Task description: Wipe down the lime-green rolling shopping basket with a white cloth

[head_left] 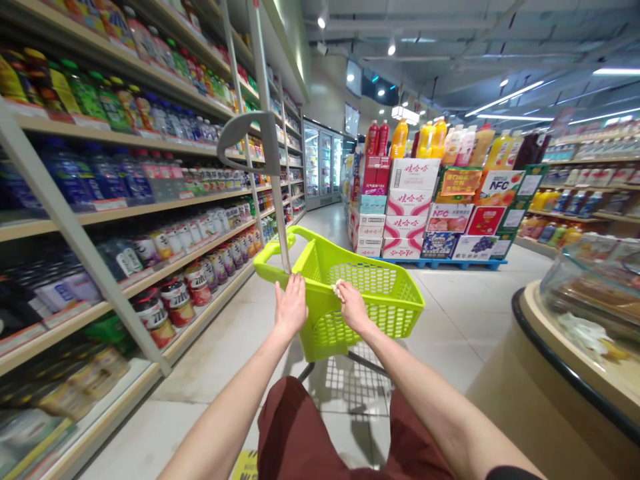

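A lime-green rolling shopping basket (395,313) with lattice sides stands in front of my knees. Its tall metal pole rises to a grey grip (273,143) on the left. My left hand (291,308) lies with outstretched fingers against the basket's near left rim, close to the foot of the pole. Pinched in my right hand (353,308) is a crumpled white tissue (337,289), pressed at the near top rim. The fingertips of that hand are partly hidden. Inside the visible part of the basket I make out only green lattice walls.
Shelves of bottled drinks (107,177) run along the left. Ahead, stacked drink cartons (410,207) topped with bottles stand on a blue pallet (450,262). A curved counter (530,360) with a clear cover is close on the right. Glass-door coolers (325,160) line the back.
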Demonstrator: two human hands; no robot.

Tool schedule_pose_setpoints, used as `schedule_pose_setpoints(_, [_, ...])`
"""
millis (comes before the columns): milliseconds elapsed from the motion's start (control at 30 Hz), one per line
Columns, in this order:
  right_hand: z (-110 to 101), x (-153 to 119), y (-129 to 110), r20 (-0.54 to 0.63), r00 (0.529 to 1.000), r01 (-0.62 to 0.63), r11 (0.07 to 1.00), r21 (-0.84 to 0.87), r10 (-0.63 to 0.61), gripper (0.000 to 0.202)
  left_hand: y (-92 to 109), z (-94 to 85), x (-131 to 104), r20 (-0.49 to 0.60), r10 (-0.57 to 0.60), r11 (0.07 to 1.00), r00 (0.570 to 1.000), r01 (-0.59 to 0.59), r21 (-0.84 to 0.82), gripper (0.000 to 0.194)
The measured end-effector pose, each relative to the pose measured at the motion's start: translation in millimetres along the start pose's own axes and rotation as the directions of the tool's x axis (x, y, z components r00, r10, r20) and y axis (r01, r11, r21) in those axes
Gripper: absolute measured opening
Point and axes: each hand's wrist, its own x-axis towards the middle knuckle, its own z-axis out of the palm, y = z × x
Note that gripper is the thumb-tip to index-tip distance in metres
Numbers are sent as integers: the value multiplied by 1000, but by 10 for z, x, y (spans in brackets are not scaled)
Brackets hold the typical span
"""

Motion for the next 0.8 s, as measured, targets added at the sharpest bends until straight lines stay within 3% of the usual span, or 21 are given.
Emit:
schedule_pose_setpoints(133, [207, 183, -446, -36, 996, 80, 992, 93, -77, 46, -95, -53, -18, 23, 32, 999, 999, -32, 2, 62])
schedule_pose_setpoints(233, [215, 336, -738, 3, 985, 171, 974, 149, -173, 44, -216, -110, -40, -38, 16, 1000, 999, -16, 0, 59])
schedule_pose_setpoints(300, [115, 497, -920, 14, 961, 271, 950, 157, -276, 46, -350, -160, -53, -103, -55, 998, 993, 57, 8, 60])
schedule_pose_setpoints(367, [-58, 750, -1119, -46, 926, 378, 918, 124, -375, 47, -506, -212, -57, -150, -134, 990, 980, 138, 16, 61])
schedule_pose_setpoints(467, [-373, 1294, -1433, -212, 862, 476, 879, 28, -460, 42, -699, -273, -40, -167, -197, 979, 966, 204, 28, 64])
schedule_pose_setpoints(533, [-545, 1671, -1590, -257, 824, 518, 855, -25, -506, 41, -760, -288, -20, -165, -215, 974, 963, 224, 34, 64])
schedule_pose_setpoints(600, [-628, 1934, -1650, -235, 805, 545, 836, -67, -544, 41, -762, -279, -5, -158, -216, 974, 963, 224, 35, 65])
schedule_pose_setpoints(667, [-593, 1997, -1600, -142, 789, 588, 802, -110, -598, 41, -726, -250, -3, -151, -209, 976, 966, 216, 33, 65])
schedule_pose_setpoints(800, [-268, 1559, -1290, 119, 703, 711, 683, -170, -701, 36, -655, -161, -49, -123, -210, 976, 970, 215, 28, 65])
